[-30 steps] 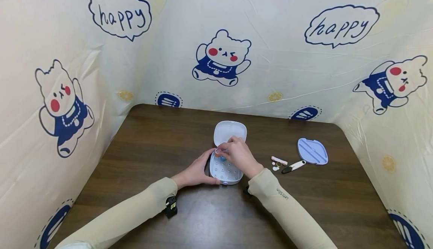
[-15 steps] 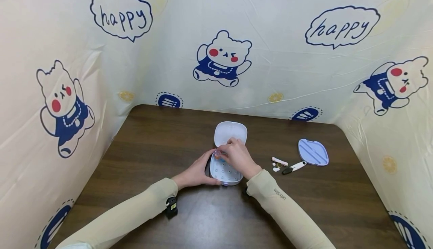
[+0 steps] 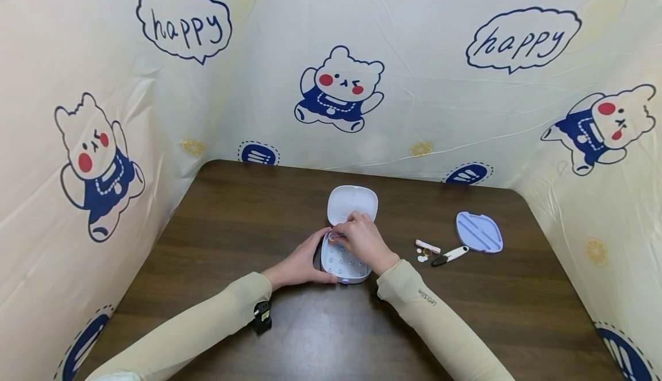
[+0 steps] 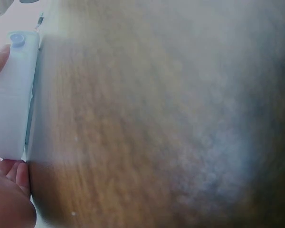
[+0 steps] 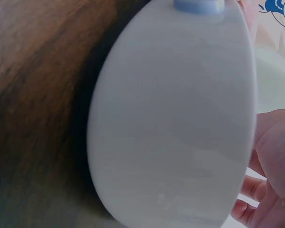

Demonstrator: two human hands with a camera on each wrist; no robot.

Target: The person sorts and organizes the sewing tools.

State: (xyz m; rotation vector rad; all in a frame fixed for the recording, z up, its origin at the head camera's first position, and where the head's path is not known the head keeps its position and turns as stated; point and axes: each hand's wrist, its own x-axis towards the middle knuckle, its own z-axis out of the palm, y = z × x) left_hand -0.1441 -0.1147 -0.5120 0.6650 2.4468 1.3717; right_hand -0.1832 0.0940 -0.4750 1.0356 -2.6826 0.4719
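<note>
A pale lilac-white plastic case stands on the table, its hinged lid tipped back. My left hand grips the case from the left, thumb at the front corner and fingers toward the back. In the left wrist view the thumb lies near the blue front catch. Over the case's back left corner, my right hand pinches a small orange spool-like piece; fingers partly cover it. Small pegs dot the case's inner tray. The right wrist view shows mostly the case's smooth outer wall.
Right of the case lie a small pink-white strip, several tiny white and gold pieces, and a black-and-white handled tool. A blue ridged plastic panel is farther right. Printed cloth surrounds the table.
The right hand has shifted slightly at the back left corner, still holding the orange spool-like piece. A blue piece visible beside it earlier is now hidden. The left hand has stayed put.
</note>
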